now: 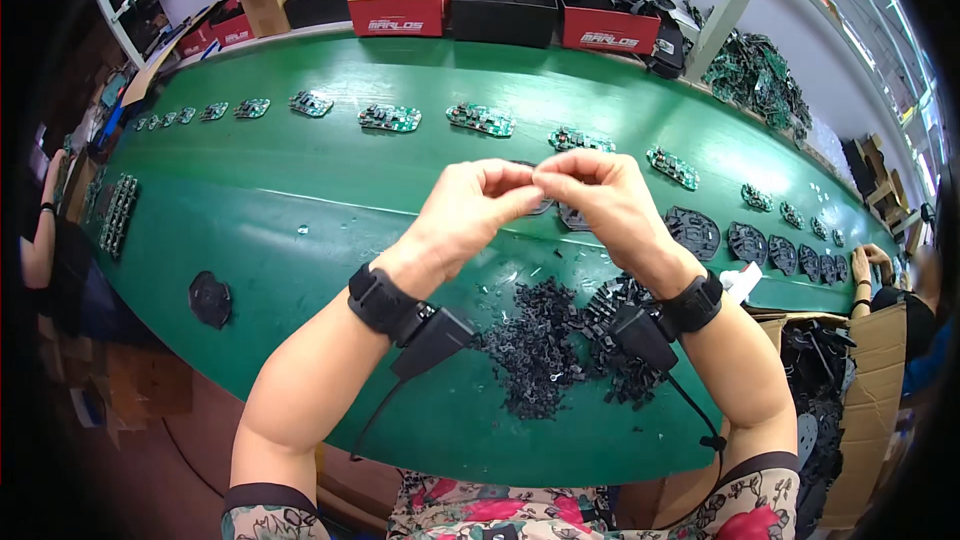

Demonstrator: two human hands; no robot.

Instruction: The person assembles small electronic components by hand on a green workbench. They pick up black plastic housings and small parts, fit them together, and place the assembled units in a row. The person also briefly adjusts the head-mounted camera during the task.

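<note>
My left hand (452,212) and my right hand (612,208) meet above the middle of the green table, fingertips pinched together. Anything between the fingers is too small or hidden to make out. Partly covered by the hands, a black plastic shell (574,219) lies on the table just beyond them. Nearer to me are two heaps of small black plastic parts, one on the left (535,350) and one on the right (612,380), the latter partly under my right wrist. Past my fingers sits a green circuit board (580,140).
More circuit boards (480,120) form a curved row across the green table (300,180). Black shells (692,233) line the right side; a lone dark shell (210,300) lies left. Red boxes (408,15) stand behind. A carton (870,410) sits right. Other people's arms (862,280) show at both sides.
</note>
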